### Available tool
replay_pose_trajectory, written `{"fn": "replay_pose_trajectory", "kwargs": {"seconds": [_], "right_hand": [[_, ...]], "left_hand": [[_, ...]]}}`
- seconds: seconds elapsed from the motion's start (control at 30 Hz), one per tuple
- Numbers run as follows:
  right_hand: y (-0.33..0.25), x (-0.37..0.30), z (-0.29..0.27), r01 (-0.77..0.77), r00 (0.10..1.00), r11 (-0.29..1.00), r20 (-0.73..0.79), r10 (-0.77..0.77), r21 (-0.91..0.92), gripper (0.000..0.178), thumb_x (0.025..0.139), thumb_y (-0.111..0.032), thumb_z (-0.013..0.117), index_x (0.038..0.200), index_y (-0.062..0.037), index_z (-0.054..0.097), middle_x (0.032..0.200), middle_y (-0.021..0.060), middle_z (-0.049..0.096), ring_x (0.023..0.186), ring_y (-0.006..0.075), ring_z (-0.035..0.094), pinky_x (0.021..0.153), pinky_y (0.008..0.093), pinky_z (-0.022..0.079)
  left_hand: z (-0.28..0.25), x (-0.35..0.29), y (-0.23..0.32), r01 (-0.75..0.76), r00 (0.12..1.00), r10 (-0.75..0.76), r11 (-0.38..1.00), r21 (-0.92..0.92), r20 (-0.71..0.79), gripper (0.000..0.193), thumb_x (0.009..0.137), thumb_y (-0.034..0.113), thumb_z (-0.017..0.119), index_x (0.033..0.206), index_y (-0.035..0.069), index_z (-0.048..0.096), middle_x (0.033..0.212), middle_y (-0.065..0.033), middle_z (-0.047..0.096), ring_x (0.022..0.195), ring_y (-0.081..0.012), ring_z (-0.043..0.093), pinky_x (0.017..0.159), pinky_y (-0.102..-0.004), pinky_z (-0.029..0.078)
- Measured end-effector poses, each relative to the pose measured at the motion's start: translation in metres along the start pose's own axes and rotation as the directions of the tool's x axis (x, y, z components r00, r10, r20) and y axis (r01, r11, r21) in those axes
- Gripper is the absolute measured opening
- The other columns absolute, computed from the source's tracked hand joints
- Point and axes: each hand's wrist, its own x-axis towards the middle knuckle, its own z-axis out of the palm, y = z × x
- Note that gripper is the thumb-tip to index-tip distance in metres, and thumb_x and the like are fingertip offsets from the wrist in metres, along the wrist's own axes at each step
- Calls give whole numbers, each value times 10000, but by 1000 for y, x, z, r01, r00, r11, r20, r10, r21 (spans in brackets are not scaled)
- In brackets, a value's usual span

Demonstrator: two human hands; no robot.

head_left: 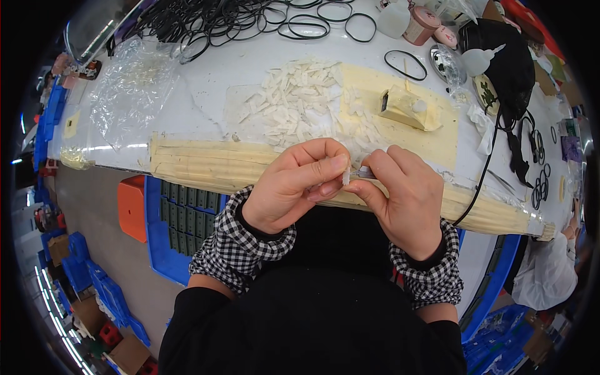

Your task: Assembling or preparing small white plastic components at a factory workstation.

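My left hand [299, 182] is closed in a pinch on a small whitish, translucent strip [347, 175], which points down between its fingertips. Facing it, my right hand [406, 197] grips a slim grey tool [364, 173] whose thin tip meets the strip; the fingers hide most of it, and its exact kind does not show. Both hands are just above the padded front edge of the table. Beyond them lies a loose heap of similar whitish strips [299, 100], partly spread on a yellow sheet [359, 81].
A tape-wrapped block [409, 107] stands on the yellow sheet. Black rubber rings [306, 26] pile up at the back. A clear plastic bag [131, 87] lies at left, a black cloth bag [500, 59] at right. Below are a blue crate [159, 240] and an orange stool [132, 208].
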Motion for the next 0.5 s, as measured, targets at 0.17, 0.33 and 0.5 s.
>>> {"fn": "replay_pose_trajectory", "kwargs": {"seconds": [0.17,0.33,0.5], "right_hand": [[0,-1,0,13,1000,1000,8,-13,-15,321,780,-412,679,773,-121,543,642,39,436,564,226,505,494,347,393],[1,-1,-2,-30,999,997,34,28,74,309,784,-372,696,766,-98,555,651,45,467,575,231,525,507,343,414],[21,0,-8,-285,950,934,-70,306,213,195,795,-178,731,827,-44,593,727,78,558,604,233,576,543,309,453]], "left_hand": [[1,1,-1,2,1000,-2,1000,-11,-5,162,957,169,530,933,9,521,850,1,482,631,-19,388,591,-173,346],[4,1,1,0,1000,0,1000,5,-17,163,961,171,519,904,19,507,818,-4,476,620,-22,387,544,-162,327],[7,0,6,-57,987,59,998,15,-151,173,970,188,507,899,30,499,818,-23,514,610,-31,389,522,-163,316]]}}
